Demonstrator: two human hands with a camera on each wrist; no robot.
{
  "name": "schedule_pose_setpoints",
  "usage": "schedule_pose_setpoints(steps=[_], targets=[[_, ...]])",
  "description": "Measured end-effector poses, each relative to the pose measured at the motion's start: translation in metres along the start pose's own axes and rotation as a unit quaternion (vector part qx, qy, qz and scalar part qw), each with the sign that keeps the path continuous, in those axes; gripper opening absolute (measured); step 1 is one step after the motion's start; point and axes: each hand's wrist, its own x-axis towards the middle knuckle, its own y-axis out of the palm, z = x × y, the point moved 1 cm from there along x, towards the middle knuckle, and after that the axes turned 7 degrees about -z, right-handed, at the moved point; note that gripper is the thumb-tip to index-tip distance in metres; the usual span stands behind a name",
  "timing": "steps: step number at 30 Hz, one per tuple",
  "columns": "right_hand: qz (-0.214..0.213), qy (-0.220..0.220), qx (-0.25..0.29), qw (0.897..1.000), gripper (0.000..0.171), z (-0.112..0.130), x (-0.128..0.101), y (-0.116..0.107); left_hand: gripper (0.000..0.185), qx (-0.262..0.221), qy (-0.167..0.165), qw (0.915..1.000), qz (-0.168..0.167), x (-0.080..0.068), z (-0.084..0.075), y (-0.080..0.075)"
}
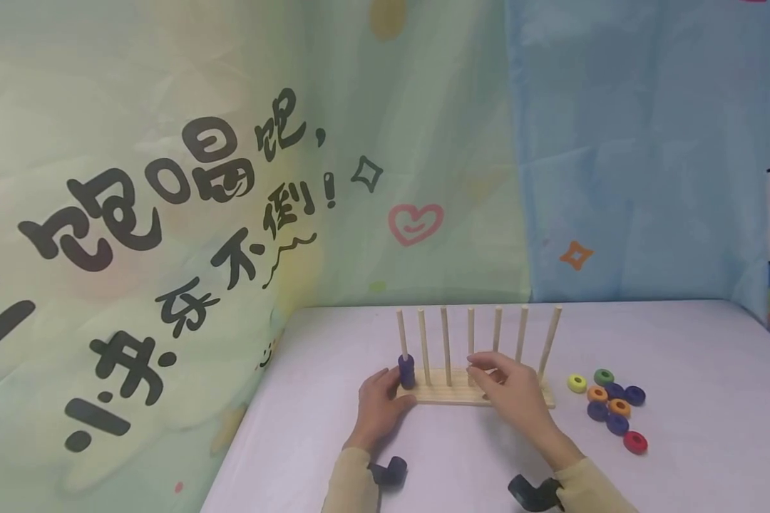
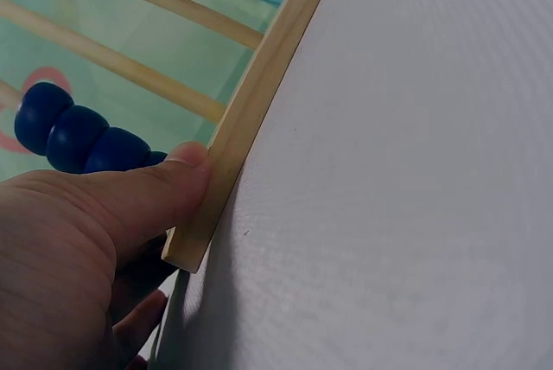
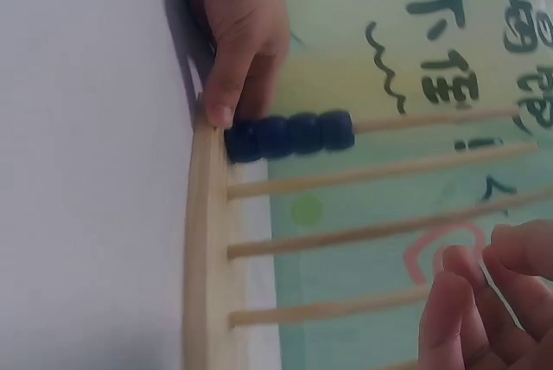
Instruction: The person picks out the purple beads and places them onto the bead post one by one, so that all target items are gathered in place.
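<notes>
A wooden peg stand [image 1: 449, 395] with a row of upright pegs is on the table. Several dark blue beads [image 1: 407, 372] are stacked on its leftmost peg; they also show in the right wrist view [image 3: 289, 135]. My left hand [image 1: 378, 405] grips the left end of the base, its thumb [image 2: 186, 167] on the front edge and the other fingers partly hidden behind. In front of the middle pegs, my right hand [image 1: 513, 392] is raised, fingers loosely bent, thumb and fingertips apart. Nothing shows between the right hand's fingers [image 3: 445, 318].
Loose beads lie to the right of the stand: a yellow [image 1: 577, 383], a green [image 1: 604, 376], a red [image 1: 635, 442], and several blue and orange ones. The white table [image 1: 699, 342] meets printed curtains [image 1: 423, 142] at the back and left.
</notes>
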Motion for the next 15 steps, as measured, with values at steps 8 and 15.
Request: schedule_pose_setpoints(steps=[8,15], targets=[[-0.034,0.038,0.003,0.999,0.026,-0.032,-0.017,-0.014,0.056,0.002,0.001,1.0,0.004,0.001,-0.001,0.0],[-0.042,0.102,-0.008,0.994,0.026,-0.042,-0.031,-0.025,0.055,0.0,-0.01,0.9999,0.008,0.001,-0.001,0.0]])
